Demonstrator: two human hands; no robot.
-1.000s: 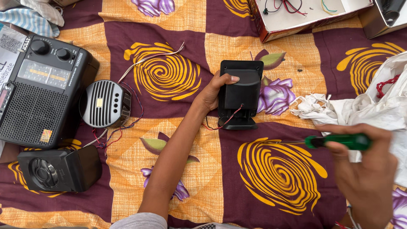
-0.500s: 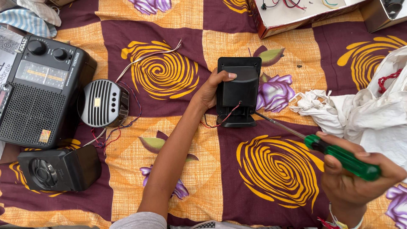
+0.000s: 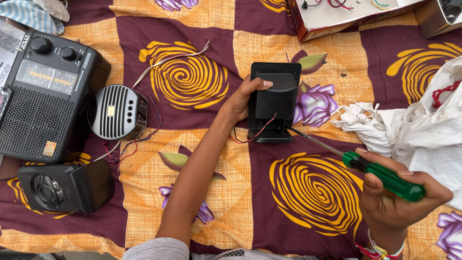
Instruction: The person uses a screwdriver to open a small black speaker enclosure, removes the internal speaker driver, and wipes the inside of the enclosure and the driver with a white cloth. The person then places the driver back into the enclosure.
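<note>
Since the earlier frame, screwdriver [image 3: 380,175] tip brought in against the foot of the black speaker box [image 3: 274,102]. Right hand [image 3: 394,197] fingers closed round the green handle; left hand [image 3: 240,98] fingers clasping the box's side, thumb on top. Could slip off the screw, seemingly hidden there, and nick the red wire [image 3: 255,134] just below the left fingers.

open cloth [image 3: 202,202] between arms, radio [image 3: 43,96] left
</note>
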